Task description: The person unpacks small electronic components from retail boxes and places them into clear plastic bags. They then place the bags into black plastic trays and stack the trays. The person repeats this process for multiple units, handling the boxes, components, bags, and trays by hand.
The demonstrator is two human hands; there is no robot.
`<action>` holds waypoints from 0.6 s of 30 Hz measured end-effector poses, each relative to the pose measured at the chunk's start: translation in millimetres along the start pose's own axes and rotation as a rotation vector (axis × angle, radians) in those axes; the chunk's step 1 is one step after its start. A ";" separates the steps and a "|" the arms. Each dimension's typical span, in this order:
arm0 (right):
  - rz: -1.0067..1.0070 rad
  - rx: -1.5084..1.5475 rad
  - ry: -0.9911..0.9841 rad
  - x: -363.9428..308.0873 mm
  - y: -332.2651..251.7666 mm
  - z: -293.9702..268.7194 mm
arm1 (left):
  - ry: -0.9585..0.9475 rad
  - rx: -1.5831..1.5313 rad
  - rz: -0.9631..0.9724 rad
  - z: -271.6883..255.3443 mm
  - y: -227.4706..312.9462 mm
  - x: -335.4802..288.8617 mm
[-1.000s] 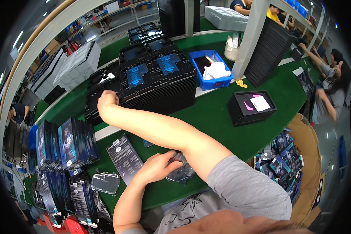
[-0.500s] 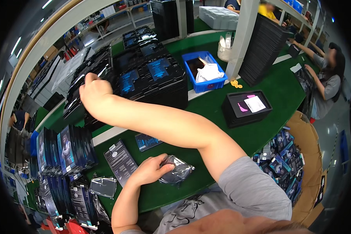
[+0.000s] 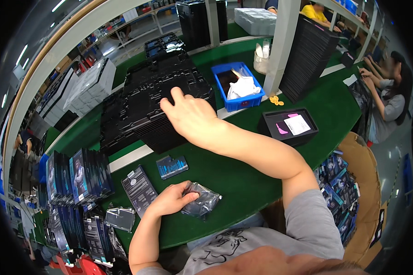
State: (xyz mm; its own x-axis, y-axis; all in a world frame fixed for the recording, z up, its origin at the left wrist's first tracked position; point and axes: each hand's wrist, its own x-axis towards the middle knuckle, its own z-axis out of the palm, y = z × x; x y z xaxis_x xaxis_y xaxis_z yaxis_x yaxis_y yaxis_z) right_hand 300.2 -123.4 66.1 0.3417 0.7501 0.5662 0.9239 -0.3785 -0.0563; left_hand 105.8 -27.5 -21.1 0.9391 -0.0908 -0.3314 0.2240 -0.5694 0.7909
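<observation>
My left hand (image 3: pixel 172 199) is closed on a clear plastic bag (image 3: pixel 202 200) with something dark inside, low over the green table. My right hand (image 3: pixel 190 112) is above the near part of a tall stack of black plastic trays (image 3: pixel 163 82). Its fingers are apart and nothing shows between them; whether the fingertips touch the top tray is hard to see. On the table between the hands lies a blue printed card (image 3: pixel 172 167). Left of it is a flat dark printed box (image 3: pixel 140 190), and by that a clear plastic-wrapped piece (image 3: pixel 120 218).
Upright dark boxes (image 3: pixel 80 176) crowd the left. A blue bin (image 3: pixel 238 87) holds white cloth, near a black box (image 3: pixel 289 126) and orange pieces (image 3: pixel 276 100). Tall black trays (image 3: pixel 307 59) stand behind a post. A carton (image 3: pixel 365 183) of small boxes is at right; a co-worker (image 3: pixel 392 91) sits beyond.
My right hand has moved right and nearer, from the left-hand trays to the middle stack. The blue cards seen on that stack no longer show. My left hand keeps the bag, shifted slightly left.
</observation>
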 end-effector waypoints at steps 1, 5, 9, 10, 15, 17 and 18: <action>-0.004 0.024 -0.020 -2.4 3.8 -1.4 | 0.002 -0.006 -0.007 0.1 -1.1 -1.4; -0.006 -0.016 0.138 9.2 59.5 -27.4 | 0.017 -0.007 0.014 0.2 -0.2 -4.5; 0.366 0.107 -0.078 33.3 159.3 -29.0 | 0.036 -0.007 0.039 0.8 -0.6 -5.7; 0.337 0.221 -0.142 30.1 196.9 -13.7 | 0.036 0.002 0.063 0.8 0.2 -3.1; 0.250 0.332 -0.485 5.4 266.9 35.6 | 0.008 0.019 0.020 0.4 0.5 -1.3; 0.257 0.403 -0.554 5.1 269.4 48.8 | -0.010 0.047 -0.002 -1.6 0.9 -1.1; 0.248 0.433 -0.569 5.2 270.9 55.2 | -0.005 0.038 0.005 -1.1 0.3 -1.9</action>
State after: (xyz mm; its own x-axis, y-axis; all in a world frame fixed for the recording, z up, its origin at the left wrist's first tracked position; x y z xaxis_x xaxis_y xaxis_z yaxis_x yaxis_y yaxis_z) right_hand 561.7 -192.1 8.5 0.4761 0.8793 -0.0105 0.7531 -0.4139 -0.5114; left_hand 104.4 -26.6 -19.7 0.9388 -0.0975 -0.3304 0.2095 -0.5998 0.7723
